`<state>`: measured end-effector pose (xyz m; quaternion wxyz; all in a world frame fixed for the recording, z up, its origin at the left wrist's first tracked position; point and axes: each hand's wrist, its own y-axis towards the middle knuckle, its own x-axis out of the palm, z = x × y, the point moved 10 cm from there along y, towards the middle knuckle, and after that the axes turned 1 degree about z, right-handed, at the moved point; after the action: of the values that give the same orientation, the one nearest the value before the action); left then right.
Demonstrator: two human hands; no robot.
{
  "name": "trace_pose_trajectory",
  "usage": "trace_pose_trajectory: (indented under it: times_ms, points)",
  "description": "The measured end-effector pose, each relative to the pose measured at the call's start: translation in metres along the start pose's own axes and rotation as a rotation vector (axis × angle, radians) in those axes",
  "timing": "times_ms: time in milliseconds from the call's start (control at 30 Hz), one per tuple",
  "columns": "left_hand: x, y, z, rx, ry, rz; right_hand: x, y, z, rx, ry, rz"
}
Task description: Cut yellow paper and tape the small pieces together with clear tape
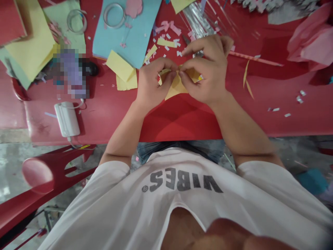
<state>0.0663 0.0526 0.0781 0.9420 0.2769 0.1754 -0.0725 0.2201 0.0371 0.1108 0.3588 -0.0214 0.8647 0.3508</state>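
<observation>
Both hands meet over the red table, close to its front edge. My left hand [153,83] is closed, thumb and forefinger pinched at the upper edge of a piece of yellow paper [174,89]. Right beside it, my right hand [208,74] pinches the same edge, its other fingers raised and curled. The fingertips nearly touch, and they hide the small part of the paper between them. To the left of my left hand lie folded yellow paper pieces [122,69]. Beyond my fingers, small yellow strips [166,43] and white and pink scraps are scattered.
On the red table [114,114] a blue sheet [109,41] carries a tape roll [114,15]. A white power bank [67,119] with a cable lies left. A pink striped stick [256,58], silvery strips [197,21] and pink crumpled paper [312,45] lie beyond and right. A red chair [39,175] stands left.
</observation>
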Motion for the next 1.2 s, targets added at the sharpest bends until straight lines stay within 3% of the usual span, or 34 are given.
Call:
trace_pose_trajectory:
  times_ms: [467, 900, 1067, 1200]
  points:
    - [0.001, 0.001, -0.006, 0.051, -0.128, -0.002, 0.001, -0.002, -0.002, -0.073, -0.049, 0.019]
    - [0.003, -0.004, -0.005, 0.043, -0.064, 0.013, 0.011, -0.004, 0.011, 0.063, -0.067, -0.048]
    - [0.004, -0.003, -0.005, 0.106, -0.067, 0.023, 0.012, -0.003, 0.008, 0.05, -0.173, -0.072]
    - [0.003, -0.003, -0.011, 0.073, -0.092, 0.058, 0.007, -0.003, 0.004, 0.013, -0.096, -0.019]
